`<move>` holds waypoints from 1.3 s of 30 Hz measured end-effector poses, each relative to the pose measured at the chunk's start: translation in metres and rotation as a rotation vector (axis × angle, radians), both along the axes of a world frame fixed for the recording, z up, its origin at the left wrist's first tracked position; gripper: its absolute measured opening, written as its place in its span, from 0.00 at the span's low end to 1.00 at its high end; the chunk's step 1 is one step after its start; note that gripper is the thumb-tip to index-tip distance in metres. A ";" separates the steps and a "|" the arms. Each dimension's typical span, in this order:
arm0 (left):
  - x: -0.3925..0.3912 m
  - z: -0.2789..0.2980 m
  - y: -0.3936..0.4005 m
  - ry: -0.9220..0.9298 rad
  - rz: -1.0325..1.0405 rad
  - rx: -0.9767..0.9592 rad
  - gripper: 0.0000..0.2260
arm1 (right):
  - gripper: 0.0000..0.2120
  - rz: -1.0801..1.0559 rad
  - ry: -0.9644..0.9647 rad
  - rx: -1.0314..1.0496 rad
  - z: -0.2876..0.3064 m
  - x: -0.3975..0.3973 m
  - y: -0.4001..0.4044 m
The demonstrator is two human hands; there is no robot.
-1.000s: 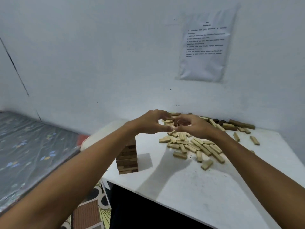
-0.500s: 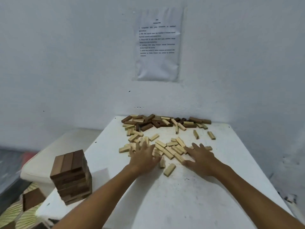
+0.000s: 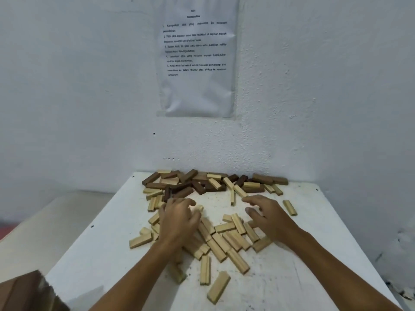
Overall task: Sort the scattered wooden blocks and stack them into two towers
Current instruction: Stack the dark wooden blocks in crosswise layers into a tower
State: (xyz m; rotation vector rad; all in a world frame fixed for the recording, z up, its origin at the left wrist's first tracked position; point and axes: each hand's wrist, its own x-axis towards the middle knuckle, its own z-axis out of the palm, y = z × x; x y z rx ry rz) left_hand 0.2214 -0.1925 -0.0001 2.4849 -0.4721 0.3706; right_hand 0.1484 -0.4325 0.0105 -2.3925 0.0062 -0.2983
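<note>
Several light wooden blocks (image 3: pixel 226 241) lie scattered over the middle of the white table (image 3: pixel 314 265). A mixed heap of dark brown and light blocks (image 3: pixel 202 182) sits along the wall at the table's far edge. My left hand (image 3: pixel 179 221) rests palm down on the light blocks, fingers curled around a light block (image 3: pixel 199 207) at its fingertips. My right hand (image 3: pixel 269 216) hovers just above the blocks to the right, fingers spread, holding nothing. A dark brown tower (image 3: pixel 27 292) shows blurred at the bottom left corner.
A white wall rises right behind the table, with a printed sheet (image 3: pixel 197 59) taped to it. A pale surface (image 3: pixel 45 221) lies lower to the left of the table. One light block (image 3: pixel 289 207) lies apart at the right.
The view has swung right and down, so the dark tower slid to the bottom left corner. Both hands moved apart from each other and came down onto the light blocks.
</note>
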 end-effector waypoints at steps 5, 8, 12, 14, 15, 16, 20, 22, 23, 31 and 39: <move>0.046 -0.003 -0.007 0.104 0.028 0.158 0.23 | 0.20 -0.141 -0.039 -0.114 -0.004 0.059 -0.050; 0.054 -0.011 -0.011 0.134 0.022 0.223 0.23 | 0.25 -0.152 0.075 -0.264 -0.013 0.081 -0.066; 0.052 -0.019 -0.009 0.107 0.032 0.225 0.17 | 0.25 -0.217 0.043 -0.545 -0.029 0.093 -0.072; 0.051 -0.019 -0.009 0.065 0.043 0.173 0.15 | 0.19 -0.273 -0.078 -0.515 -0.030 0.095 -0.072; 0.051 -0.018 -0.009 0.036 0.053 0.143 0.12 | 0.17 -0.291 -0.112 -0.479 -0.029 0.094 -0.072; 0.051 -0.017 -0.009 0.011 0.063 0.113 0.09 | 0.15 -0.288 -0.104 -0.405 -0.028 0.093 -0.073; 0.052 -0.016 -0.009 -0.001 0.064 0.034 0.05 | 0.07 -0.215 0.084 0.003 -0.018 0.087 -0.085; 0.050 -0.018 -0.009 0.002 0.055 0.009 0.06 | 0.07 -0.250 0.070 0.025 -0.015 0.082 -0.083; 0.049 -0.018 -0.009 -0.001 0.050 -0.007 0.07 | 0.05 -0.279 0.022 0.028 -0.015 0.082 -0.081; 0.038 -0.016 -0.010 -0.009 0.043 -0.150 0.07 | 0.11 -0.199 0.016 0.074 -0.015 0.073 -0.061; 0.019 -0.003 -0.010 -0.064 0.011 -0.264 0.09 | 0.13 -0.384 0.159 0.027 -0.016 0.080 -0.052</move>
